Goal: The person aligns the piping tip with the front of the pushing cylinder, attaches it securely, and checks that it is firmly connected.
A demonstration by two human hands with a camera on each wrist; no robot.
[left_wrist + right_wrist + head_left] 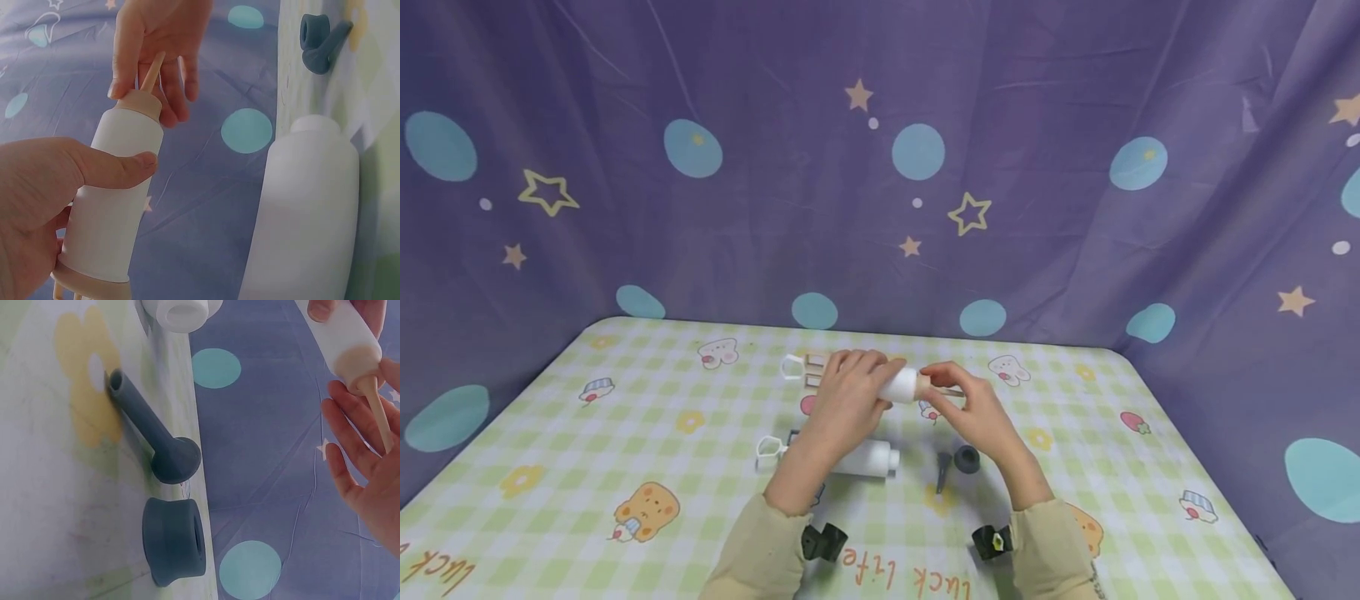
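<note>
A white pastry syringe [898, 386] with beige fittings is held in the air, tilted, by my left hand [848, 400]. In the left wrist view my thumb lies across its white barrel [112, 215]. At the tip end, the thumb and fingers of my right hand [976, 408] pinch the beige collar [139, 103], from which a thin beige nozzle [152, 75] sticks out toward the palm. The syringe's white ring handle [792, 367] and beige finger loops [815, 368] show beyond my left hand.
A second white syringe [868, 458] lies on the checked tablecloth [715, 475], partly behind my left forearm. Nearer my right arm lie a dark blue-grey nozzle [150, 425] and a matching collar [172, 540]. A purple curtain [1045, 250] hangs behind the table.
</note>
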